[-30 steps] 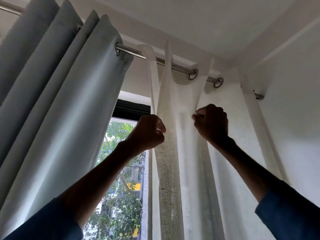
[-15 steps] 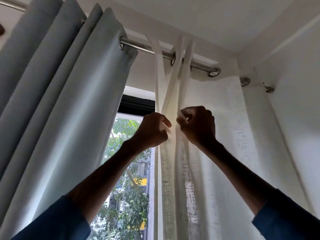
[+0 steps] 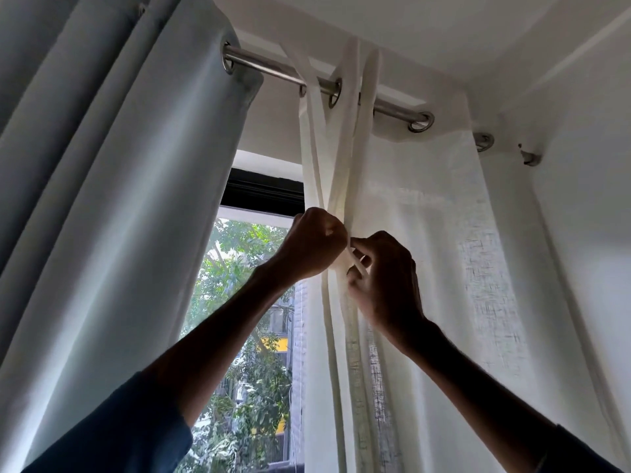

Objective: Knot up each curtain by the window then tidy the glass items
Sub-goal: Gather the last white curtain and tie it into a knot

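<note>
The sheer white curtain (image 3: 426, 250) is hung by metal eyelets from the steel rod (image 3: 273, 68), to the right of the window (image 3: 246, 285). Its left-hand folds are gathered into a bunch below the rod. The bunch is gripped in the curled left hand (image 3: 314, 247). A narrow hem strip of the same curtain is pinched between thumb and fingers of the right hand (image 3: 386, 281), just beside the left. A heavier grey-blue curtain (image 3: 119, 216) is hung further left on the rod. Green foliage is seen through the glass between the two curtains. The rod is fixed at a wall bracket (image 3: 529, 158).
</note>
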The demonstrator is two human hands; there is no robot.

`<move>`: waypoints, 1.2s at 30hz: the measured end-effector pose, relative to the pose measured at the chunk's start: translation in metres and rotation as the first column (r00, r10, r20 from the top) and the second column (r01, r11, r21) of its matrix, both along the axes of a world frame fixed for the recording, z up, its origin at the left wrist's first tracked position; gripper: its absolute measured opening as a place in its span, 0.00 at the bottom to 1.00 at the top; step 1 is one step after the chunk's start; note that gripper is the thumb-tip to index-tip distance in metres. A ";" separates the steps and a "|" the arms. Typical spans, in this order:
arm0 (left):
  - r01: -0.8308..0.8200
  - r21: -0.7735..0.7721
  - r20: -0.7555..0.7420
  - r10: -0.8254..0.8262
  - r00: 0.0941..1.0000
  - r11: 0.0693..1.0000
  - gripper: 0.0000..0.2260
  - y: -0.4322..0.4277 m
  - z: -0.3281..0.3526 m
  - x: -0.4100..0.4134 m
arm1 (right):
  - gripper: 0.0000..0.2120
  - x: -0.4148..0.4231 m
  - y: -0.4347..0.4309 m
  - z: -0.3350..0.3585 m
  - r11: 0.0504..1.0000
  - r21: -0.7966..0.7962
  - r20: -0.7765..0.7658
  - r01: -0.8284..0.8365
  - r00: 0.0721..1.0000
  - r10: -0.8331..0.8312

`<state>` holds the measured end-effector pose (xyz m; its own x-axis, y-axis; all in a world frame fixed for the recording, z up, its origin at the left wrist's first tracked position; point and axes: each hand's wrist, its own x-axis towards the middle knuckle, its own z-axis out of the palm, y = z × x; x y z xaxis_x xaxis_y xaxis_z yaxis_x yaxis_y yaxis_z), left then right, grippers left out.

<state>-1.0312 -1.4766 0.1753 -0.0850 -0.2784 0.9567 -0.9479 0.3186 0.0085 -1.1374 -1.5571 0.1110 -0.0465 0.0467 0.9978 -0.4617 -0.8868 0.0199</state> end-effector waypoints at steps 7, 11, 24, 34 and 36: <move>-0.056 -0.071 -0.108 0.048 0.993 0.996 0.22 -0.010 0.001 -0.010 | 0.08 -0.002 0.005 -0.009 0.992 -0.125 -0.102 -0.004 0.995 -0.009; -0.106 -0.104 -0.127 0.093 0.988 0.989 0.13 -0.019 -0.002 -0.006 | 0.15 -0.020 -0.007 -0.013 0.997 -0.068 -0.169 -0.043 0.985 0.031; -0.012 -0.239 -0.035 0.004 0.999 0.971 0.18 -0.031 -0.026 -0.006 | 0.43 -0.124 -0.102 0.034 0.839 0.545 0.311 -0.008 0.931 -0.193; 0.030 -0.322 0.217 0.043 0.975 0.946 0.14 -0.037 -0.027 0.000 | 0.16 -0.086 -0.062 0.042 0.944 0.276 0.158 0.183 0.960 -0.232; 0.010 -0.308 0.212 0.059 0.976 0.951 0.07 -0.038 -0.026 0.003 | 0.14 -0.073 -0.044 0.046 0.960 0.192 0.124 0.203 0.965 -0.229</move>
